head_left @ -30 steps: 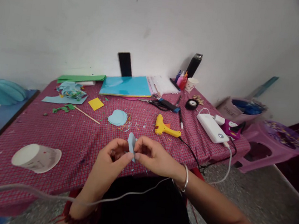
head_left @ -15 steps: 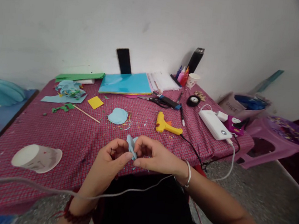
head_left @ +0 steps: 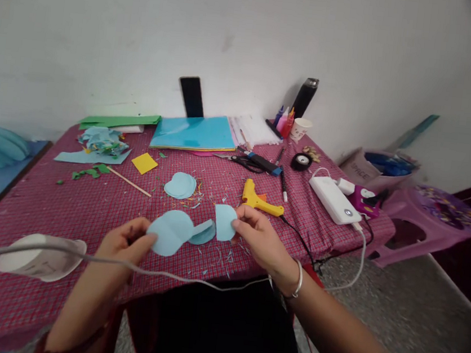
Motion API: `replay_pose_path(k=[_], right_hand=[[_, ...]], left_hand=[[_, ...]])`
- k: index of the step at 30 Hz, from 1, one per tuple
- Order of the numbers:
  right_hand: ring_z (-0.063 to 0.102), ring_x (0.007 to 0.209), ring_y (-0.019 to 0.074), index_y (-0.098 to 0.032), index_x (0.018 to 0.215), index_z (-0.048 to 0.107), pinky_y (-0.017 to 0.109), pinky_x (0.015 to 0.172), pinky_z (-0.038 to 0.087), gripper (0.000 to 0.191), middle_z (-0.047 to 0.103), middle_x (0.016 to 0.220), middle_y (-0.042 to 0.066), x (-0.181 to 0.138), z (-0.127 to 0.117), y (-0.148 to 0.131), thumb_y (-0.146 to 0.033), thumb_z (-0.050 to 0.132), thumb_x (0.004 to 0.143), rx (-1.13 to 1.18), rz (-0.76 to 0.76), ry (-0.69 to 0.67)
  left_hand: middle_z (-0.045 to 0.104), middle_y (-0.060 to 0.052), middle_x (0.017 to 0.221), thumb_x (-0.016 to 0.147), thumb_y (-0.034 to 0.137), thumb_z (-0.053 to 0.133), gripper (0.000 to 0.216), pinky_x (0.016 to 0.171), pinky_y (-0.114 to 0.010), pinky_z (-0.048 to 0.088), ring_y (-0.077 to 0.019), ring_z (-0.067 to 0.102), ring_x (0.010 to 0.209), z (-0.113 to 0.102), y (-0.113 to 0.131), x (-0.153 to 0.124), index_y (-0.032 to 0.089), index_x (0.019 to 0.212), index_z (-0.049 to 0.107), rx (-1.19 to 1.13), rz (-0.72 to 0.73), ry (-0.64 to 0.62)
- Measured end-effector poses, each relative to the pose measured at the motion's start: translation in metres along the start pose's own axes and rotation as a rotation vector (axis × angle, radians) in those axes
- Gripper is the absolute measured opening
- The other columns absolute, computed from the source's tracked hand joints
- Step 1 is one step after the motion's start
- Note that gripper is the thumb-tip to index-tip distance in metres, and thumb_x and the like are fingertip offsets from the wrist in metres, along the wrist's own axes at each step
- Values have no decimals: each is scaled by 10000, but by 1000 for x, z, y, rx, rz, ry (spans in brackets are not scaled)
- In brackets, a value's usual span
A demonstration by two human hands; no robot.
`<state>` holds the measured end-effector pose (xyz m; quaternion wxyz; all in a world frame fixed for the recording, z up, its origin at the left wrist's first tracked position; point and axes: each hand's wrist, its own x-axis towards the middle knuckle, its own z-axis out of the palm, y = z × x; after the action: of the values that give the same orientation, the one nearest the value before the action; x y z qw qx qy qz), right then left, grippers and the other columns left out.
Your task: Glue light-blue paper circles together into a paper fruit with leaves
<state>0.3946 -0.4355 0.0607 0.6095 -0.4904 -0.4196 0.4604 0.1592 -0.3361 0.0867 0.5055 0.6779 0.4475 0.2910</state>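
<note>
Over the red checked cloth-covered worktop [head_left: 62, 205], the left hand [head_left: 126, 242] pinches a round light-blue paper [head_left: 170, 232] by its edge, maybe to keep its face clear. A folded light-blue paper [head_left: 204, 234] sits between. The right hand [head_left: 258, 234] pinches a half-round light-blue paper [head_left: 224, 222].

It looks like a craft table [head_left: 54, 195] in a room: a yellow glue gun [head_left: 249, 192] lies just past the right hand [head_left: 260, 236], little squeeze bottles [head_left: 287, 127] stand farther off, and paper scraps [head_left: 103, 141] sit beyond the left hand [head_left: 124, 240]
</note>
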Motion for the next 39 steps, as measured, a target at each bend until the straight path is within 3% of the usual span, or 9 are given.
replay_pose_path(k=[5,10,14,22,24,27,30,35,39], right_hand=[[486,596,98,-202,773,511,244,586,406,171,521,676,-47,-3,0,6,-316,616,848,43,-23,20],[482,651,104,-200,774,544,252,637,410,198,531,712,-35,-10,17,-2,-353,653,838,37,-55,-50],[488,673,114,-199,769,548,261,646,418,228,528,724,-29,-11,27,-5,-383,671,822,23,-62,-128],[526,792,152,-192,939,597,307,744,417,84,574,868,18,13,6,-12,-204,597,855,-565,-216,-97],[537,843,168,-189,969,617,317,781,417,158,591,939,35,18,8,-11,-209,652,816,-765,-249,-190],[556,919,187,-178,1062,606,318,810,431,288,596,1058,71,24,20,-5,-270,686,800,-1071,-309,-300],[567,853,168,-175,864,640,285,771,420,77,621,917,41,42,26,1,-191,660,792,-1154,-326,-338],[507,662,146,-159,765,596,280,630,361,138,572,712,16,114,4,-29,-163,500,864,-1250,-309,-102],[532,876,226,-111,992,598,361,763,383,245,604,983,136,175,-7,-54,-205,380,932,-1365,-372,106]], left_hand=[[575,-43,899,751,405,666,328,674,-320,395,-204,499,766,-3,3,0,199,1000,611,471,237,426],[576,3,798,850,372,594,209,544,-259,386,-115,472,576,39,10,-15,196,939,664,343,364,33],[575,11,751,815,311,645,130,529,-240,367,-100,477,580,57,11,-17,184,800,674,123,327,-48],[572,43,664,874,388,579,172,492,-228,326,-113,467,562,-13,11,-15,227,883,640,246,129,293],[573,37,631,866,386,565,188,500,-236,348,-125,490,552,-20,9,-15,221,848,654,440,150,165],[612,-1,722,874,314,514,227,624,-265,440,-146,571,648,-5,6,-13,206,741,662,633,257,-246],[643,-53,1072,869,177,463,222,806,-294,477,-168,629,884,24,2,-8,184,741,644,698,298,-482],[637,-65,1234,891,143,420,225,854,-335,511,-192,667,930,46,-7,-1,184,858,639,703,225,-473],[652,-70,1228,899,134,407,243,897,-352,520,-210,664,1008,47,-11,0,184,943,641,691,200,-457]])
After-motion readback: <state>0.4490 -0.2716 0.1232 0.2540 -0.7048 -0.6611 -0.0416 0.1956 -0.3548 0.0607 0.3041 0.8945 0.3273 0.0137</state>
